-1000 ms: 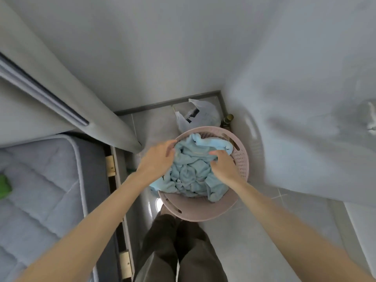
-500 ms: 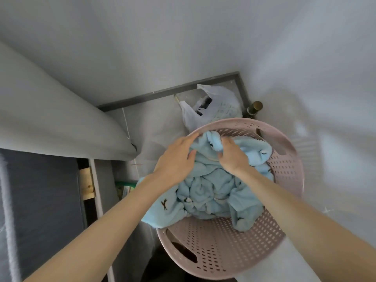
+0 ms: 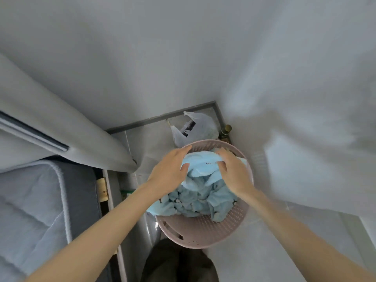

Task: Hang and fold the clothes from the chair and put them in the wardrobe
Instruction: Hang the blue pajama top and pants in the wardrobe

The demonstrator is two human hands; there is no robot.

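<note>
A crumpled light blue garment (image 3: 200, 192) with small dark prints fills a round pink perforated laundry basket (image 3: 205, 233) on the floor. One corner of it spills over the basket's left rim. My left hand (image 3: 169, 171) holds the garment's upper fold on the left, thumb on the near side and straight fingers on the far side. On the right, my right hand (image 3: 234, 173) grips the same fold, its fingers curled into the cloth. The view is motion-blurred.
A white plastic bag (image 3: 194, 130) and a dark bottle with a gold cap (image 3: 226, 130) stand in the floor corner behind the basket. A grey mattress (image 3: 30, 210) lies at the left under a grey curtain (image 3: 67, 127). My dark trouser legs (image 3: 179, 261) are below the basket.
The camera has pulled back from the basket. Both hands have slid toward the basket's far rim and spread apart, and the fold of blue cloth now stretches between them.
</note>
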